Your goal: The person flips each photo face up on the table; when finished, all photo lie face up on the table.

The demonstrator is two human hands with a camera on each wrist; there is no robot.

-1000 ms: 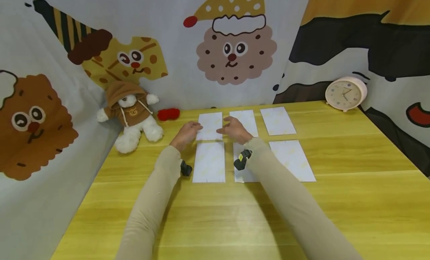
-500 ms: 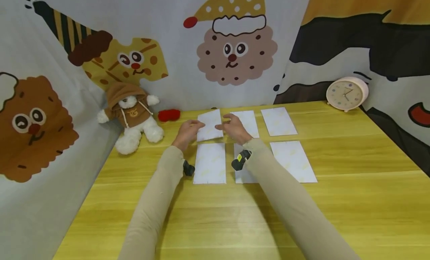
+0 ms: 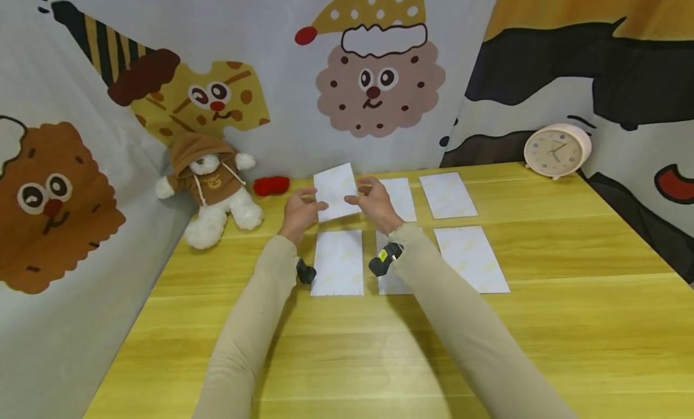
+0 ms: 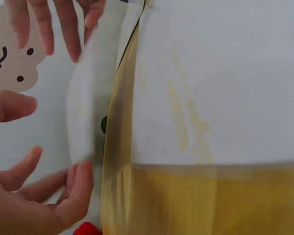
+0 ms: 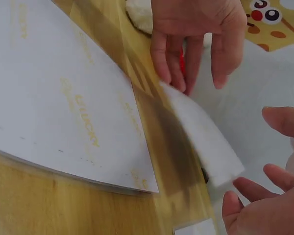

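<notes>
Above the table's back left part, a white sheet of paper (image 3: 336,190) is held up and tilted between both hands. My left hand (image 3: 300,214) holds its left edge, the thumb showing in front. My right hand (image 3: 376,207) has its fingers at the right edge. In the right wrist view the raised paper (image 5: 206,137) bows slightly between the fingertips. Close in front of the hands lies a front-left sheet (image 3: 337,263), flat, with faint yellow lettering. My right wrist partly covers the front-middle sheet (image 3: 390,283).
More white sheets lie flat: back-middle (image 3: 400,197), back-right (image 3: 449,195) and front-right (image 3: 472,259). A teddy bear (image 3: 215,181) in a brown hoodie sits at the back left, beside a red object (image 3: 271,185). At the back right stands a pink alarm clock (image 3: 557,151). A printed curtain hangs behind.
The back-left sheet, flat on the table a second ago, has been lifted and tilted up by both hands, its far edge rising most. The other sheets have stayed put.
</notes>
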